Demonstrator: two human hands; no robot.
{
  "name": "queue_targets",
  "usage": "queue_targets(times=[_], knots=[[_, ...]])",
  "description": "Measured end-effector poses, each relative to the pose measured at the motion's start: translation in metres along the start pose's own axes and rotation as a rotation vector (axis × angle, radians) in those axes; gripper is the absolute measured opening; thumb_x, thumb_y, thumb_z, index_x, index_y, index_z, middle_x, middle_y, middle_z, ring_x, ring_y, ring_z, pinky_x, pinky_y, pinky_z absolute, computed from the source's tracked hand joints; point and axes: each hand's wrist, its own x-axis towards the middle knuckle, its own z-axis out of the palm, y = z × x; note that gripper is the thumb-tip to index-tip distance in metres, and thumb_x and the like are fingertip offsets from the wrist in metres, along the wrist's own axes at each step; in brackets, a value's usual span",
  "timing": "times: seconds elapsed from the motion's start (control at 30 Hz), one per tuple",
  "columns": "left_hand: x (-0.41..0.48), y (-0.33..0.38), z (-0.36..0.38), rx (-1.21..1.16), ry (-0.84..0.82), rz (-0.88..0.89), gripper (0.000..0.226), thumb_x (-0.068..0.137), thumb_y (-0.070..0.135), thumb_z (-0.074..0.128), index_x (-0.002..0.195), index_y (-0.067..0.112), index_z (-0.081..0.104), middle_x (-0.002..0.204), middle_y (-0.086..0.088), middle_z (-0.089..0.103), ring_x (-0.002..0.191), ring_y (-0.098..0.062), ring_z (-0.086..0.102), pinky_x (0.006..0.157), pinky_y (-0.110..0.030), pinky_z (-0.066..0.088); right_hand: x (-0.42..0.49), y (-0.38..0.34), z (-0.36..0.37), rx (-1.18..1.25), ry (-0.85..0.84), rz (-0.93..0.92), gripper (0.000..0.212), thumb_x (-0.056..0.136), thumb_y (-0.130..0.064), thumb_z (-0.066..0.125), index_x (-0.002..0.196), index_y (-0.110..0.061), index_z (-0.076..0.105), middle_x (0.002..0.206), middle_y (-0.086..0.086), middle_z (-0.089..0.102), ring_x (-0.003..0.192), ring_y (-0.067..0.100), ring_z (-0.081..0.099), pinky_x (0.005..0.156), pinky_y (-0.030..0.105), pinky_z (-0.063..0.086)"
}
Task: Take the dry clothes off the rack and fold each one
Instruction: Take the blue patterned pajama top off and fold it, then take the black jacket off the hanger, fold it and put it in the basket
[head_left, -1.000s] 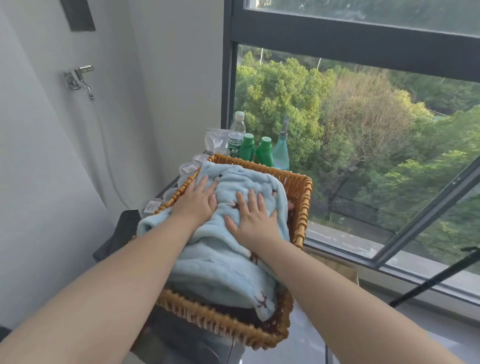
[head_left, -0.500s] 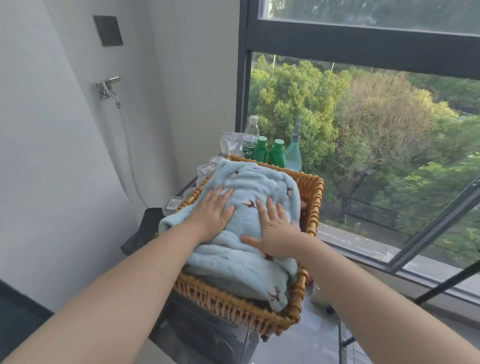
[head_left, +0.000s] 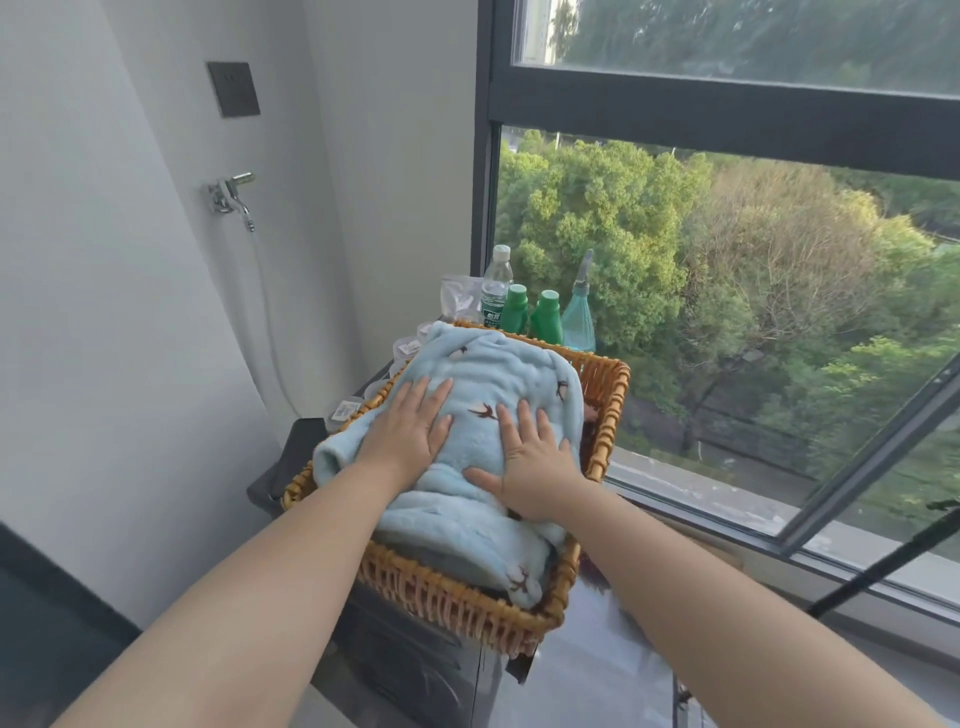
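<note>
The folded light-blue fleece (head_left: 509, 374), printed with small dark-and-white motifs, lies on top of the wicker basket (head_left: 447, 597), heaped above the rim and draped over its left edge. The left hand (head_left: 410, 434) rests flat on the left part of the fleece, palm down, fingers straight and slightly spread, gripping nothing. The right hand (head_left: 535, 470) rests flat on the right part, palm down, fingers extended toward the window (head_left: 727, 109), thumb pointing left; it also grips nothing. The two hands lie side by side, near each other but apart. Darker fabric shows inside the basket below the fleece; its type cannot be determined. The basket sits on a dark appliance (head_left: 415, 670), possibly a washing machine, in the corner beside the window. Behind the basket stand a clear water bottle (head_left: 496, 291), a green bottle (head_left: 517, 306), a second green bottle (head_left: 548, 312) and a pale-teal spray bottle (head_left: 577, 322), all upright. Small lidded containers (head_left: 405, 348) stand just beside the basket's left side. On the left wall a tap (head_left: 228, 195) carries a white hose (head_left: 267, 322) that hangs downward, and a dark plate (head_left: 234, 89) is mounted above it. A black rod (head_left: 883, 566) crosses the lower right at a slant
</note>
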Motion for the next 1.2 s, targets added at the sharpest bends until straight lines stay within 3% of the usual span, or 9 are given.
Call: queue_targets(times=[0.17,0.3,0.67,0.83,1.2], knots=[[-0.015,0.019,-0.028,-0.084,0.009,-0.036,0.052,0.102,0.039,0.029,0.151,0.023,0.021,0.159,-0.005,0.011,0.146,-0.017,0.008,0.118,-0.029,0.004,-0.013,0.007,-0.021,0.085,0.113,-0.001,0.073,0.093,-0.065,0.023,0.153,-0.027,0.001,0.160,0.005,-0.010,0.147,0.025,-0.008,0.118,0.050,0.002],[-0.031,0.037,-0.054,-0.076,-0.030,-0.021,0.053,0.102,0.039,0.027,0.151,0.023,0.016,0.160,-0.002,0.006,0.147,-0.016,0.003,0.118,-0.032,0.005,-0.034,0.011,-0.047,0.043,0.218,0.050,0.067,0.097,-0.057,0.021,0.153,-0.025,0.002,0.158,0.006,-0.016,0.146,0.024,-0.014,0.117,0.052,-0.001],[-0.079,0.133,-0.099,0.091,0.035,0.173,0.051,0.101,0.032,0.025,0.151,0.021,0.017,0.159,-0.005,0.008,0.146,-0.020,0.005,0.118,-0.042,0.012,-0.139,0.023,-0.096,-0.115,0.380,0.186,0.064,0.099,-0.050,0.025,0.153,-0.019,0.010,0.160,0.008,-0.006,0.147,0.026,-0.008,0.116,0.052,-0.003],[-0.110,0.180,-0.112,0.095,0.041,0.289,0.052,0.101,0.033,0.024,0.151,0.023,0.015,0.159,-0.004,0.007,0.146,-0.020,0.004,0.118,-0.044,0.011,-0.195,0.031,-0.111,-0.308,0.466,0.172,0.060,0.101,-0.044,0.028,0.151,-0.016,0.012,0.160,0.007,0.000,0.147,0.026,-0.004,0.116,0.054,-0.002],[-0.146,0.330,-0.103,0.120,0.156,0.573,0.054,0.101,0.039,0.025,0.151,0.023,0.014,0.159,-0.004,0.012,0.146,-0.021,0.008,0.118,-0.047,0.011,-0.336,0.129,-0.155,-0.384,0.661,0.378,0.055,0.100,-0.036,0.032,0.148,-0.013,0.018,0.157,0.008,0.009,0.146,0.025,0.002,0.117,0.050,0.002]])
